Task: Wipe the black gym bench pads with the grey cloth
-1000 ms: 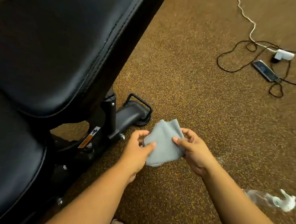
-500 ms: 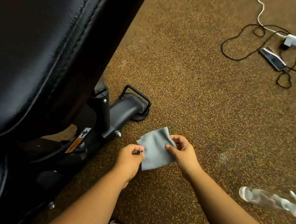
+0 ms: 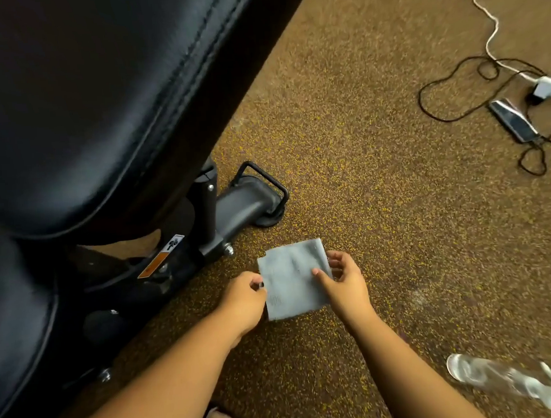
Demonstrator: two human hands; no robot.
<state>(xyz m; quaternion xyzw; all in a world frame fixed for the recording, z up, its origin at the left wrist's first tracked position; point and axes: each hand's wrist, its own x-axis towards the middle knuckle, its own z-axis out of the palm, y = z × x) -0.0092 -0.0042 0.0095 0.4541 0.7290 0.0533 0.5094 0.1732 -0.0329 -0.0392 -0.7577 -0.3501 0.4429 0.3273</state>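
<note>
While the black bench pads stand untouched to the left, the folded grey cloth is held above the floor: left hand pinches its left edge, right hand grips its right edge, thumb on top.

Between your fingertips you hold a plain pale grey cloth; left of your fingers the bench pads are glossy black; beyond them the floor is brown, speckled yellow; an orange-and-white label marks the frame.
</note>
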